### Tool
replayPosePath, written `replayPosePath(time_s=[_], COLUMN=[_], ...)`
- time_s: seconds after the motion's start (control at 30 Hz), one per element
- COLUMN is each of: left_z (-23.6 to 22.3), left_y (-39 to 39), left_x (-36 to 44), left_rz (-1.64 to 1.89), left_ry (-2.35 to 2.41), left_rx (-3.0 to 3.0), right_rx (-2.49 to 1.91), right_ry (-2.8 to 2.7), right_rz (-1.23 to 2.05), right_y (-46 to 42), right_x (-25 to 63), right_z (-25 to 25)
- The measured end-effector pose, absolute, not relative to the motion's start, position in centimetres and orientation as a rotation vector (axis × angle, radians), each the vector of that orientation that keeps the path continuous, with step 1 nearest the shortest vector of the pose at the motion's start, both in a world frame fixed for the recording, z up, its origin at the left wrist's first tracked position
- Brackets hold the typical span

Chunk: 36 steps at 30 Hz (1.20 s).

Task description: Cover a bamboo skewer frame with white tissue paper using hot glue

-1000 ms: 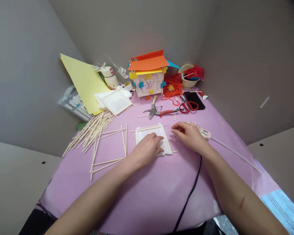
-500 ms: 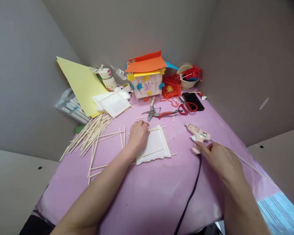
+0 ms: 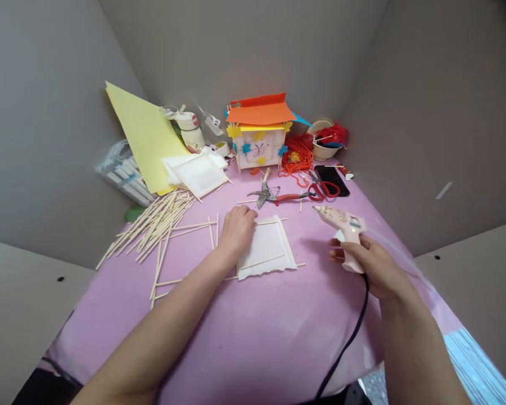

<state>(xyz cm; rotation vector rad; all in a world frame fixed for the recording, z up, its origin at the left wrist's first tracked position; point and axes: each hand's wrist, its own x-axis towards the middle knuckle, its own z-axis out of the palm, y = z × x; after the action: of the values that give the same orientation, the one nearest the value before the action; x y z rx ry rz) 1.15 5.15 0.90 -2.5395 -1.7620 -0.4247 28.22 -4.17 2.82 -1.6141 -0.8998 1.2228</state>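
**Far left:** a plastic box (image 3: 121,174) of white sticks lies against the wall, with a yellow card (image 3: 145,138) leaning up beside it.

**Sticks:** a loose pile of wooden sticks (image 3: 154,225) lies on the pink table cover (image 3: 257,343), and a stick frame (image 3: 162,270) lies just in front of it.

**Back centre:** a second paper frame (image 3: 199,174) rests against the yellow card, near a paper house (image 3: 257,132) with an orange roof.

**Left hand:** the left hand (image 3: 236,232) is open, palm down and lightly curled, pressing on the left edge of the paper frame (image 3: 267,246).

**Paper frame:** it lies flat mid-table, thin sticks under soft white paper. It will be light and easily bent, so flat pressure suits it better than a pinch.

**Tools:** shears (image 3: 267,195) and red scissors (image 3: 320,190) lie beyond the frame, and a black phone (image 3: 331,180) sits just past them.

**Right hand:** the right hand (image 3: 373,264) is closed around the handle of a pale pink glue gun (image 3: 346,225), raised above the table, its nozzle pointing left.

**Glue gun:** it looks light, and the handle is the place to hold it, clear of the nozzle. Its black cord (image 3: 352,337) trails down towards the table edge.
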Motion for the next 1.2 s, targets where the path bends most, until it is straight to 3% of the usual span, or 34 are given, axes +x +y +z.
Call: replayPosePath(time_s=[0.1, 0.2, 0.7, 1.2], left_z=[0.9, 0.5, -0.5, 0.4], left_y=[5.5, 5.9, 5.2, 4.8], left_x=[0.9, 0.9, 0.7, 0.6], left_rz=[-0.372, -0.356, -0.433, -0.085], left_ry=[-1.781, -1.775, -1.685, -1.489], left_rx=[-2.577, -2.610, -2.606, -2.695], right_rx=[-1.129, -0.989, -1.516, -1.639], right_ry=[-0.753, -0.895, -1.228, -1.246], right_rz=[1.481, 1.510, 1.544, 1.503], right_y=[-3.8, -2.0, 1.3, 1.6], right_x=[25.9, 23.7, 22.9, 22.4], right_z=[5.1, 6.1, 1.6, 1.0])
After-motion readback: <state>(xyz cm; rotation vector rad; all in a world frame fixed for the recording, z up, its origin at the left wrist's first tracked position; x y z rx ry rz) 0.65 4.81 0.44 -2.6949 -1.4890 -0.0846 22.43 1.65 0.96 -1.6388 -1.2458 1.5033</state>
